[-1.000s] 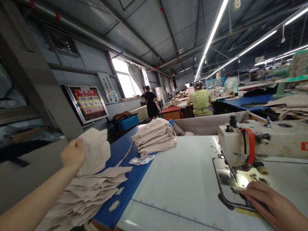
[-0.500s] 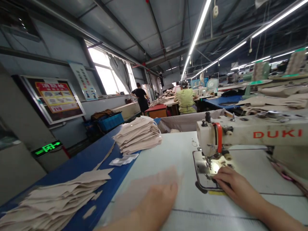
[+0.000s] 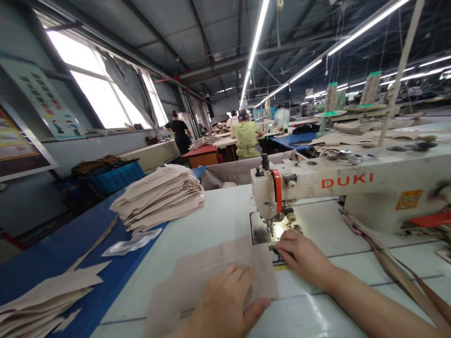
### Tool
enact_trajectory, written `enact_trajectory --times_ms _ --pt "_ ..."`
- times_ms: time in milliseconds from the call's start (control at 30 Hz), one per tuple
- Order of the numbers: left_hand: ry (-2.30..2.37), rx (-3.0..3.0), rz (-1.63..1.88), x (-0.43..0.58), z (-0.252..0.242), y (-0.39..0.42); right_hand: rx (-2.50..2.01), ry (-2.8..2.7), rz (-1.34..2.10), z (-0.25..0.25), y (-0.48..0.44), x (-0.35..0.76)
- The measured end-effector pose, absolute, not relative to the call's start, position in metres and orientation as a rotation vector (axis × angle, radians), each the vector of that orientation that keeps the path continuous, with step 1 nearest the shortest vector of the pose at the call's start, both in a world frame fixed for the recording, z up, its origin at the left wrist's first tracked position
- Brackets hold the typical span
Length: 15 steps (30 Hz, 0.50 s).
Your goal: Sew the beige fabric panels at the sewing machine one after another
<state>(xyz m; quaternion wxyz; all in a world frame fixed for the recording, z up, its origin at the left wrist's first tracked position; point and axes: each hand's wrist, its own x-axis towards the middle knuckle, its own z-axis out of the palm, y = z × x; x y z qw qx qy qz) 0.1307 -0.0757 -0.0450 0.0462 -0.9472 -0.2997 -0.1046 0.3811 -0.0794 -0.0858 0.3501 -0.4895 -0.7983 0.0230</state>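
My left hand (image 3: 227,300) lies on a beige fabric piece (image 3: 197,267), palm down, with the fingers flat and the thumb spread to the right. The piece rests on the pale sewing table and its right edge comes close to the needle plate (image 3: 260,233). My right hand (image 3: 302,256) is beside the presser foot of the sewing machine (image 3: 299,183), thumb and fingers closed together at the lit plate. What they pinch, if anything, is hidden behind the fingertips.
A tall stack of beige fabric pieces (image 3: 160,197) stands at the left on the blue surface, with a white strip (image 3: 132,241) before it. More pieces (image 3: 45,300) lie nearer. Long tan strips (image 3: 398,267) hang at the right. Two people work farther back.
The view has turned right, so things sit farther left. My left hand has brought the fabric piece rightward, towards the needle plate. My right hand stays beside the presser foot.
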Motion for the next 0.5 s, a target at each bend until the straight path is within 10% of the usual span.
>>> enact_trajectory --times_ms 500 --pt "-0.984 -3.152 0.049 0.123 -0.059 -0.01 -1.08 -2.218 0.053 -0.071 -0.085 0.37"
